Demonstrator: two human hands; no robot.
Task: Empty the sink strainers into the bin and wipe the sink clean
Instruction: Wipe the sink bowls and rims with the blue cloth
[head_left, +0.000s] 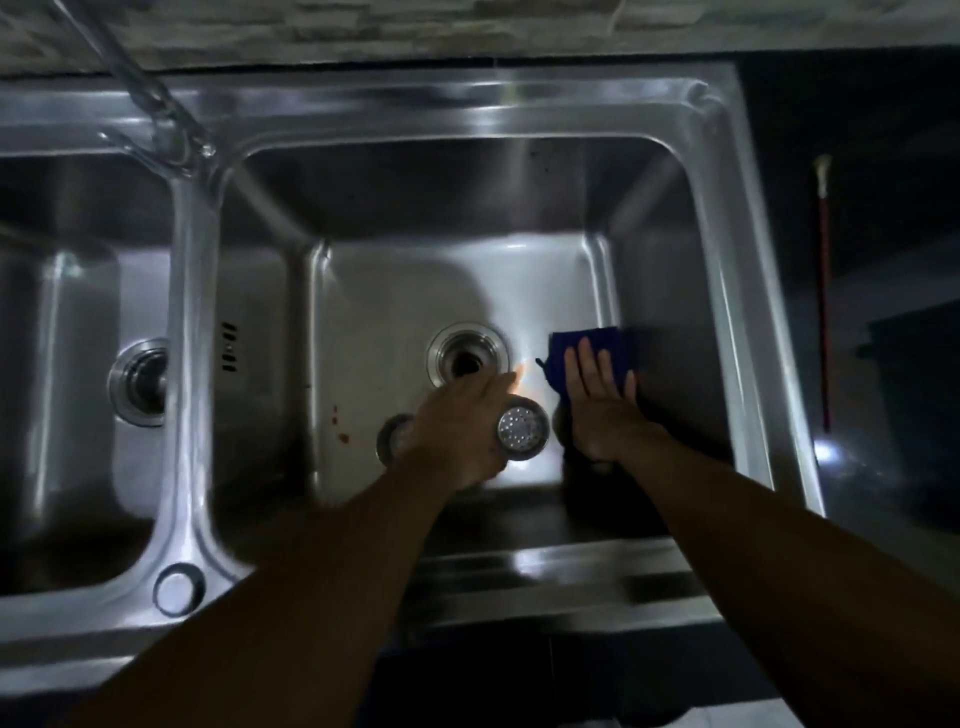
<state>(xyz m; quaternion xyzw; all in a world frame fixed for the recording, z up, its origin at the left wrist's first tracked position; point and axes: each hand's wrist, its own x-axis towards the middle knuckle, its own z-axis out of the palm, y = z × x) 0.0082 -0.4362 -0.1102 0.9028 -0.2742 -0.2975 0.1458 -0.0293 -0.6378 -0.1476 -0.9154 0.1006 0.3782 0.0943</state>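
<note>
A steel double sink (748, 270) fills the view, its right basin deep and walled on four sides, with bare floor open toward the far wall. The left basin (62, 364) lies beyond the dividing ridge, its drain (139, 382) fitted. In the right basin the drain hole (466, 359) stands open. The right hand (602, 400) presses flat, fingers spread, on a blue cloth (618, 345) against the right wall's foot. The left hand (457, 431) grips a perforated strainer (522, 428) above the floor, near the front wall. Small orange specks (340, 423) lie left of it.
</note>
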